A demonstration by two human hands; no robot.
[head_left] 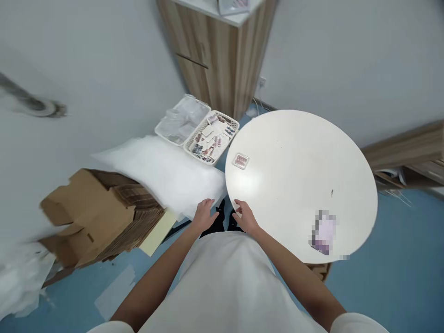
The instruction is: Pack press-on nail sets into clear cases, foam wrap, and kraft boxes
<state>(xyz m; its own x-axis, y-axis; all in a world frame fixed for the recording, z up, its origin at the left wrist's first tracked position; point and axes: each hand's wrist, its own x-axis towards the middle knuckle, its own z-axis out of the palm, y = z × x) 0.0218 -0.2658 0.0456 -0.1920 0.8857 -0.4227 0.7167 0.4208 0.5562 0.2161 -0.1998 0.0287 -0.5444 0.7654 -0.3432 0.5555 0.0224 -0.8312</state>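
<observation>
Both my hands hang in front of my body, apart from each other. My left hand (205, 216) has its fingers loosely apart with nothing in them, close to a large white plastic-like sheet or bag (166, 166). At the near left edge of the round white table (298, 152), my right hand (245, 216) is also bare, thumb and fingers apart. A small clear pack (240, 161) with pinkish pieces inside lies on the table's left part. Beyond it stands a white basket (225, 159) filled with cards and small coloured items.
Another basket (161, 132) holds clear plastic bags. Flattened cardboard boxes (100, 212) stack up at the left. A wooden cabinet (218, 60) stands at the back. A blurred-out purple and white object (325, 231) and a tiny dark item (332, 192) lie on the table.
</observation>
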